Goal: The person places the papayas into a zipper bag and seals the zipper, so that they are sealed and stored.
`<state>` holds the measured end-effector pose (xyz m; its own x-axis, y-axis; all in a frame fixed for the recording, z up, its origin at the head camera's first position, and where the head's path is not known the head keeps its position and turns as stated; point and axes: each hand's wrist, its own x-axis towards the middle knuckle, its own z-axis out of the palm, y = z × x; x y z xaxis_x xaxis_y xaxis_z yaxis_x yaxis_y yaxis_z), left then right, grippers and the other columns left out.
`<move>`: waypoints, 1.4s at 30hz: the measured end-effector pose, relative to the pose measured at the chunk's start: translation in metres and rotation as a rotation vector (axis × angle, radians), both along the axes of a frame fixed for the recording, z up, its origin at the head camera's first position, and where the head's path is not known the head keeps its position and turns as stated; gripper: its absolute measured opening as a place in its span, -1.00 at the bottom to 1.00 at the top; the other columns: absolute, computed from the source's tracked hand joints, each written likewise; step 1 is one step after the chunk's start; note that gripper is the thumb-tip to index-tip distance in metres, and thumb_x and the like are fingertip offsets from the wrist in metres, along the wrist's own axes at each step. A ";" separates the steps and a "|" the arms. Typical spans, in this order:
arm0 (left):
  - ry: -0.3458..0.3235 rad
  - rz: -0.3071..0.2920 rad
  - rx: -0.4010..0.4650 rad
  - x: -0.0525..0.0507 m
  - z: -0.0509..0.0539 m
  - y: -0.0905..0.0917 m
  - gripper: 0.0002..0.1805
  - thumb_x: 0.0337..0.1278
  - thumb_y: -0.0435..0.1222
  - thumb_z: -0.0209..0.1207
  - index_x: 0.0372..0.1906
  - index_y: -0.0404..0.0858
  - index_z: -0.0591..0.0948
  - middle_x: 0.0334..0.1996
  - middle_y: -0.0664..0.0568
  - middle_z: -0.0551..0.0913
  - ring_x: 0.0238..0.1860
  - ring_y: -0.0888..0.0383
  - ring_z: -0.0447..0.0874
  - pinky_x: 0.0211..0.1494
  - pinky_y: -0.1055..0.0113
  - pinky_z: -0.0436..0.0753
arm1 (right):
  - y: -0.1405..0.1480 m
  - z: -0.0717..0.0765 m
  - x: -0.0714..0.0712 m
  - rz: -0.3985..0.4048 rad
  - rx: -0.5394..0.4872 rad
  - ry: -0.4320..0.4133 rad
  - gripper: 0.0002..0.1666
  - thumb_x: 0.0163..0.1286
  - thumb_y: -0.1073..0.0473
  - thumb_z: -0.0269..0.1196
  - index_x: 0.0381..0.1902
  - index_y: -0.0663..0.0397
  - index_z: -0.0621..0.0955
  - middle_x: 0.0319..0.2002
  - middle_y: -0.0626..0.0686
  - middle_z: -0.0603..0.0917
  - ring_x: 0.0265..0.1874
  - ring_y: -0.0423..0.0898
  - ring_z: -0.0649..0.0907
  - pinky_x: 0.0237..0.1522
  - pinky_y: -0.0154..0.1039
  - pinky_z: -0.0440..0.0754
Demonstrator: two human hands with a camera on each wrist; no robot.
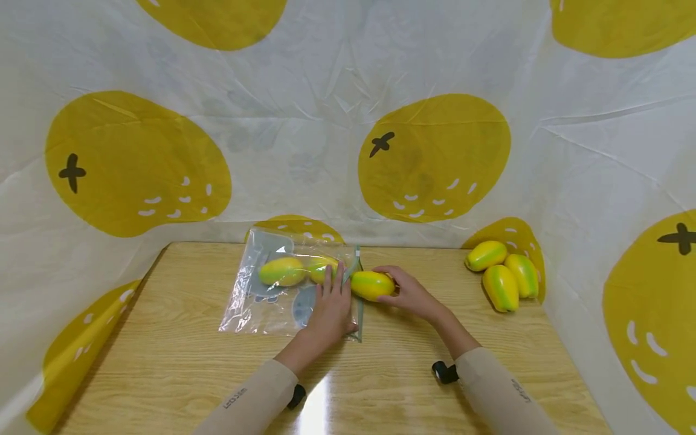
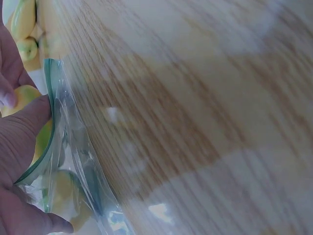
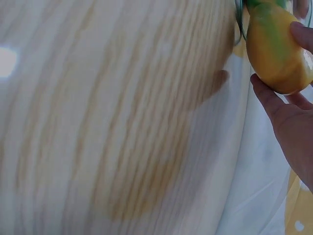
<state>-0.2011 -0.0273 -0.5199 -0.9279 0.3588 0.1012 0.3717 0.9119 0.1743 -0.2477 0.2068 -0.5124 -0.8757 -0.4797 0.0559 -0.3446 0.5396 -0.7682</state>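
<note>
A clear zip bag [image 1: 255, 317] with grey printed shapes lies flat, its green-edged opening toward the right. Inside it are two yellow-green fruits, one [image 1: 283, 272] at the left and one partly under my left hand [image 1: 331, 308]. That hand rests on the bag near the opening, fingers extended; in the left wrist view its thumb is at the green edge [image 2: 52, 83]. My right hand [image 1: 413, 296] grips another yellow-green fruit [image 1: 372, 286] by its right end, at the bag's mouth. The right wrist view shows fingers around this fruit [image 3: 275, 49].
Three more yellow-green fruits [image 1: 500, 288] sit together at the back right of the wooden table [image 1: 402, 368]. A pale cloth [image 1: 304, 163] printed with large yellow fruits stands behind and along both sides. Black wrist cameras [image 1: 446, 372] hang by the sleeves.
</note>
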 end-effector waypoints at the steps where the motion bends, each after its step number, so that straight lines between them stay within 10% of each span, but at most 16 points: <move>1: -0.003 -0.001 0.005 0.000 0.000 0.000 0.35 -0.33 0.16 0.64 0.56 -0.38 0.23 0.68 -0.29 -0.21 0.65 -0.36 -0.21 0.48 -0.33 0.32 | -0.002 0.000 -0.001 0.008 0.001 -0.007 -0.22 0.38 0.05 0.43 0.47 0.07 0.41 0.40 0.19 0.49 0.34 0.17 0.52 0.36 0.21 0.50; 12: -0.019 -0.003 0.007 0.001 0.000 0.000 0.35 -0.32 0.16 0.63 0.56 -0.38 0.22 0.68 -0.28 -0.24 0.65 -0.36 -0.19 0.47 -0.34 0.33 | -0.014 -0.004 -0.005 -0.069 0.004 -0.078 -0.17 0.38 0.02 0.43 0.50 0.05 0.36 0.45 0.15 0.47 0.36 0.16 0.53 0.33 0.15 0.56; 22: -0.016 0.007 0.019 0.000 -0.002 -0.001 0.40 -0.33 0.16 0.64 0.59 -0.39 0.16 0.68 -0.27 -0.22 0.65 -0.35 -0.19 0.46 -0.35 0.33 | -0.023 -0.004 -0.004 -0.158 0.053 -0.043 -0.22 0.35 -0.12 0.43 0.42 0.01 0.47 0.34 0.08 0.59 -0.14 -0.05 0.62 -0.08 -0.17 0.67; 42: -0.002 -0.008 0.023 0.000 -0.003 -0.002 0.35 -0.32 0.17 0.63 0.56 -0.38 0.22 0.67 -0.30 -0.23 0.65 -0.36 -0.21 0.46 -0.34 0.35 | -0.044 -0.008 -0.009 -0.183 -0.065 -0.045 -0.52 0.39 0.26 0.40 0.22 0.19 0.57 -0.05 0.15 0.69 -0.14 -0.02 0.74 -0.10 -0.23 0.76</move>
<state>-0.2008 -0.0297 -0.5227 -0.9254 0.3635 0.1077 0.3782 0.9049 0.1955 -0.2566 0.1627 -0.5204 -0.9502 -0.3090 0.0410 -0.2103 0.5384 -0.8160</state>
